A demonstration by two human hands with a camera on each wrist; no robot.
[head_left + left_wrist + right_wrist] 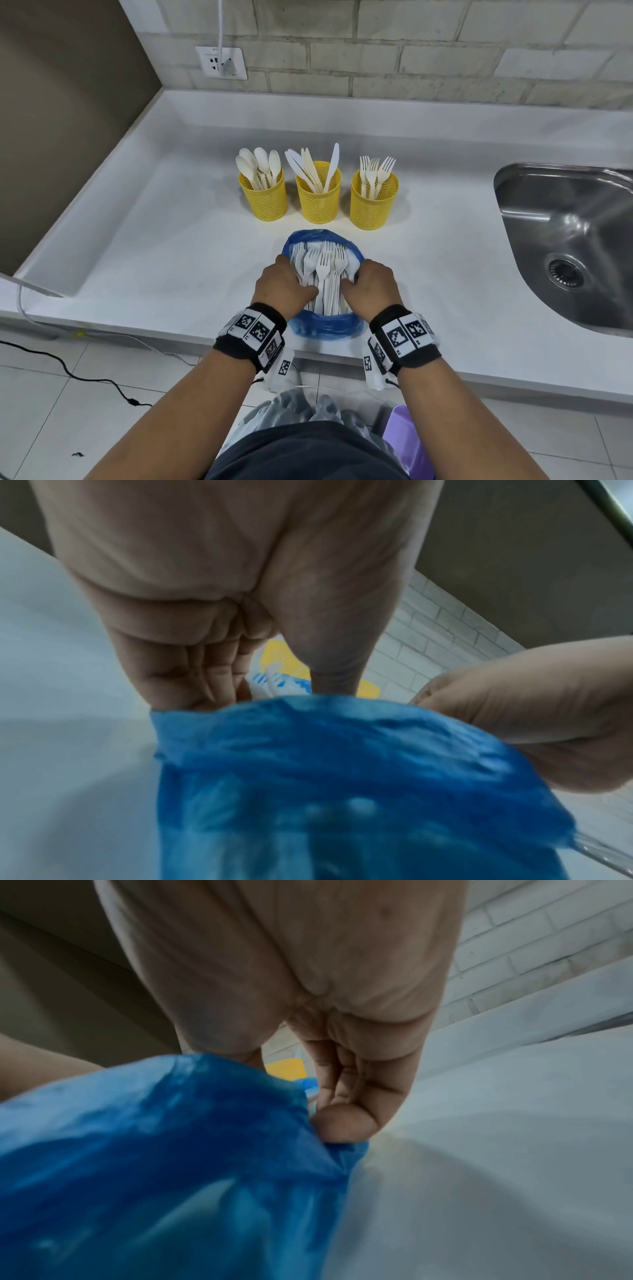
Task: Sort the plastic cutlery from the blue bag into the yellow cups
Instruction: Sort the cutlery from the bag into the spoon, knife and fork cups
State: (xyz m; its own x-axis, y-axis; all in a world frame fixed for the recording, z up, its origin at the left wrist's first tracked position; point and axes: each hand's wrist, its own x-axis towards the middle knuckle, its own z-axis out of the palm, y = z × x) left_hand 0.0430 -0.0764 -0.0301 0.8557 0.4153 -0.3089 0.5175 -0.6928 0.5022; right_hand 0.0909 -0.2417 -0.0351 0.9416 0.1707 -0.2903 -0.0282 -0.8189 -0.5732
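A blue bag [325, 325] lies open on the white counter [171, 260], full of white plastic forks [323, 274] with tines pointing away from me. My left hand [301, 284] grips the left rim of the bag's mouth and my right hand [356, 279] grips the right rim, holding it wide. In the left wrist view, curled fingers [192, 674] hook behind the bag [342, 777]. The right wrist view has fingers [346, 1093] pinching the bag [154, 1150]. Behind stand three yellow mesh cups: spoons [265, 198], knives [318, 202], forks [373, 205].
A steel sink [565, 240] is sunk into the counter at the right. A wall socket [221, 63] with a plugged white cable sits on the brick wall behind. The counter's front edge runs just under my wrists; a black cable [68, 370] lies on the floor.
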